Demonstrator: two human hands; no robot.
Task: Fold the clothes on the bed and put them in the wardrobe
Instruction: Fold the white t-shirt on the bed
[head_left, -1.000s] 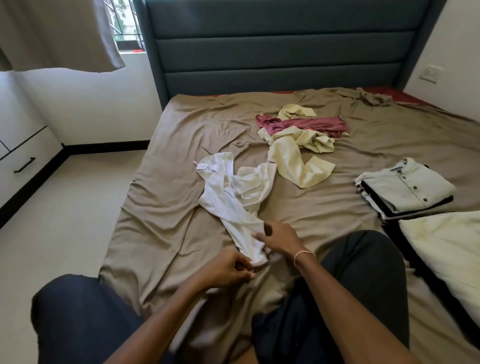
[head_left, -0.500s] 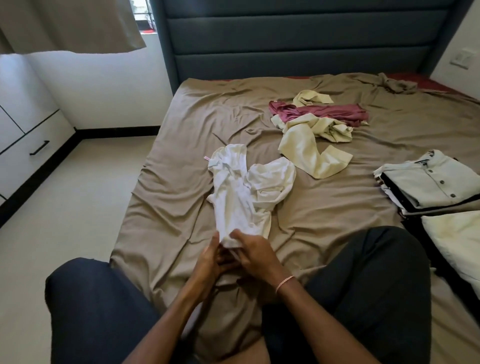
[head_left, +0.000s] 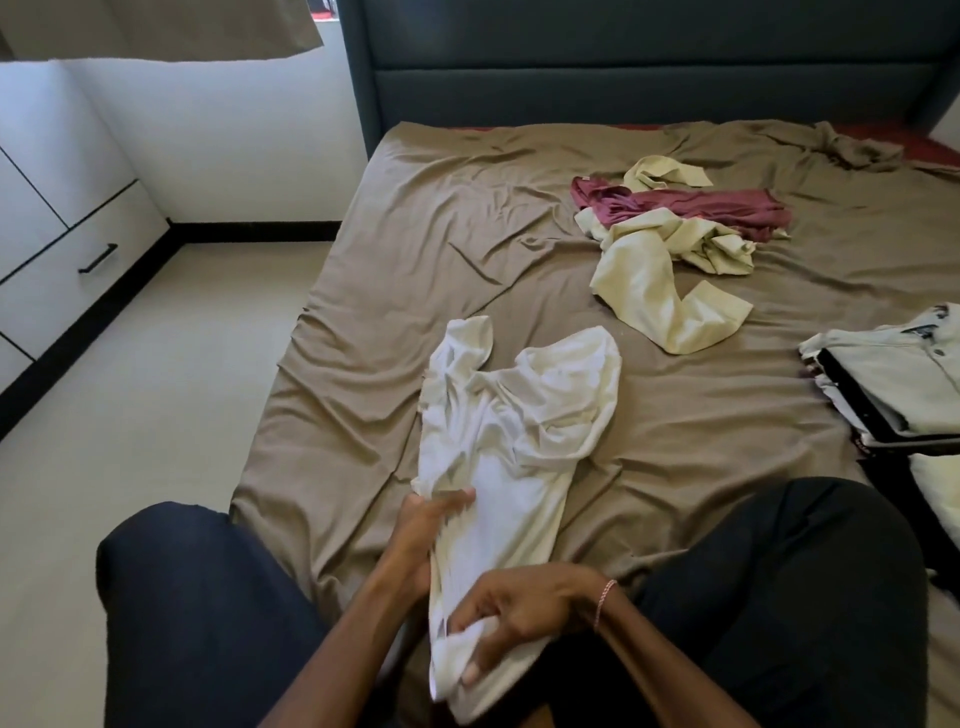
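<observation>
Bed (head_left: 457, 260) bears white garment (head_left: 519, 431), crumpled clothes heap (head_left: 654, 270) and folded stack (head_left: 893, 374).

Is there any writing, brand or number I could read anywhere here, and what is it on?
No text can be read in this view.
Dark label in the collar of the folded shirt: too small and blurred to read.
White shirt: no print visible.

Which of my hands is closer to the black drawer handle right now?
Left. The left hand grips the white garment right of the drawer handle; the right hand grips it farther right.
</observation>
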